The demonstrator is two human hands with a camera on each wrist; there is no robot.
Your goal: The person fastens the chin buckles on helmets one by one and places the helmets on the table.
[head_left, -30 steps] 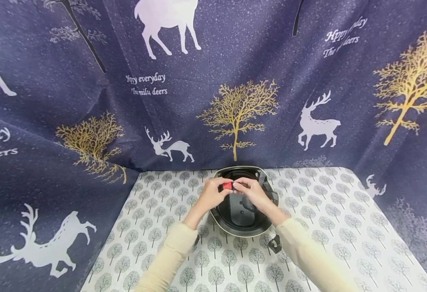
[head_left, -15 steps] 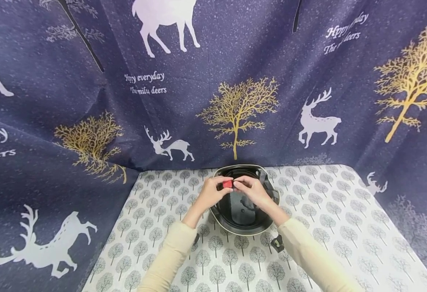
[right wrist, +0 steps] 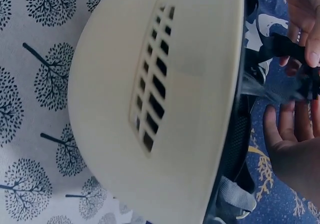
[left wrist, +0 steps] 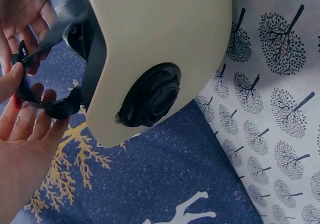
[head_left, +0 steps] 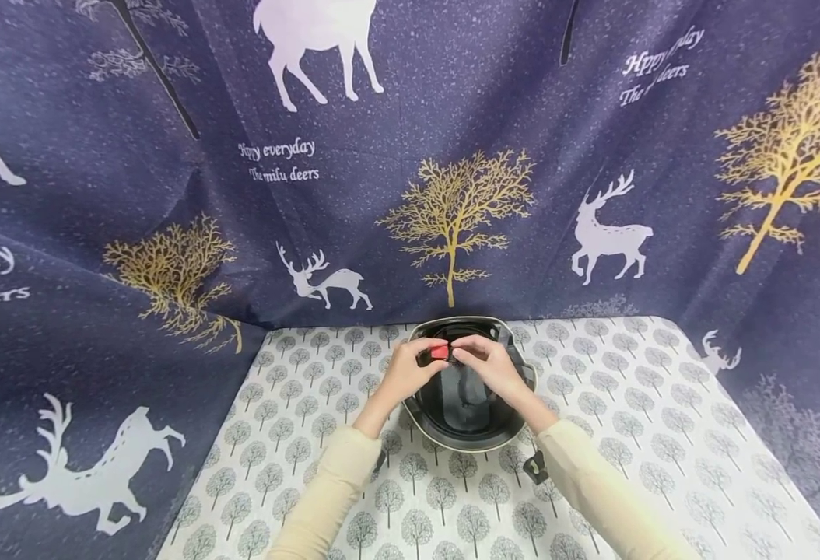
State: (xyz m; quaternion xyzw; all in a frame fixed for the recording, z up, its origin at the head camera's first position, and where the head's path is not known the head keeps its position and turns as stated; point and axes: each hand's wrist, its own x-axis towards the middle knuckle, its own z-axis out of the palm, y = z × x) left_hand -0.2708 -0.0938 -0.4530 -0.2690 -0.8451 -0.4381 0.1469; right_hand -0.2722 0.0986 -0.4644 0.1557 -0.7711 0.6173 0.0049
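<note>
A cream safety helmet (left wrist: 165, 29) lies upside down on the table, its black inner lining (head_left: 466, 404) facing up in the head view. Over its opening, my left hand (head_left: 404, 372) pinches the red part of a chin-strap buckle (head_left: 440, 352) between thumb and fingers. Opposite it, my right hand (head_left: 492, 372) holds the black end of the strap between thumb and fingertips, close against the red piece. Dark strap webbing (left wrist: 60, 29) runs from the helmet to the hands. Whether the two buckle pieces are joined is hidden by my fingers.
The table has a white cloth (head_left: 291, 435) printed with grey trees. Behind it hangs a dark blue curtain (head_left: 354, 202) with deer and gold trees. On the shell are a round black knob (left wrist: 152, 94) and a slotted vent (right wrist: 152, 79).
The red buckle piece and both hands' fingertips have shifted slightly right. The right fingers have changed their hold a little, showing more black between the fingertips. The helmet has stayed in place.
</note>
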